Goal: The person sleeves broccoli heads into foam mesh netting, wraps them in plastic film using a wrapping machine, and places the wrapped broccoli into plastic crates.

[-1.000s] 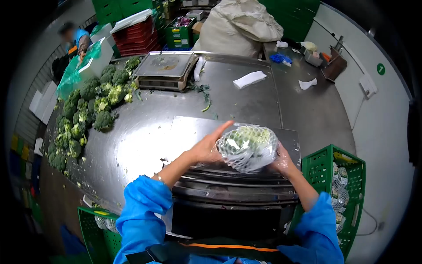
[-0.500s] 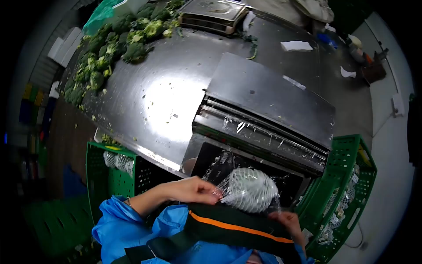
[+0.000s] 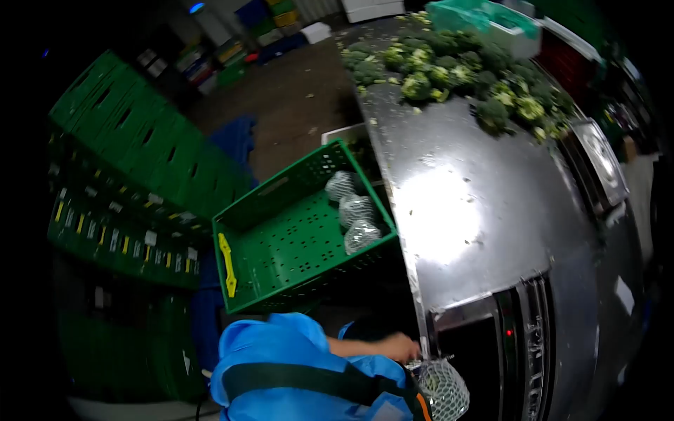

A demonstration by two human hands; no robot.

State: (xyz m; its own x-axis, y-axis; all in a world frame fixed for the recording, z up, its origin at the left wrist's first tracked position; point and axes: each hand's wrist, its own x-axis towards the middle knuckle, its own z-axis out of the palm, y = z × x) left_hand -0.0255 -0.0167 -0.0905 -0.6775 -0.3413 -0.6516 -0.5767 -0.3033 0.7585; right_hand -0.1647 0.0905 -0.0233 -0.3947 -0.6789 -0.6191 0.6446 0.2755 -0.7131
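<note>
My left hand (image 3: 399,348) is closed at the near edge of the steel table, somewhat blurred, with its fingers on the end of a film-wrapped vegetable (image 3: 444,391). That vegetable is round and greenish under clear wrap with a white net pattern, and it sits low in the view against my apron. My right hand is out of sight. Left of the table stands a green crate (image 3: 281,242), with several similar wrapped heads (image 3: 357,212) lined up along its right side.
Loose broccoli (image 3: 449,67) is heaped at the far end of the steel table (image 3: 505,196). A wrapping machine (image 3: 516,351) with a red light is at the lower right, and a scale (image 3: 597,158) stands at the right edge. Stacked green crates (image 3: 140,140) rise at the left.
My view has swung left, bringing the green crate to the middle. The wrapped vegetable has left the wrapping machine's front and is by my body. My right hand has gone out of view.
</note>
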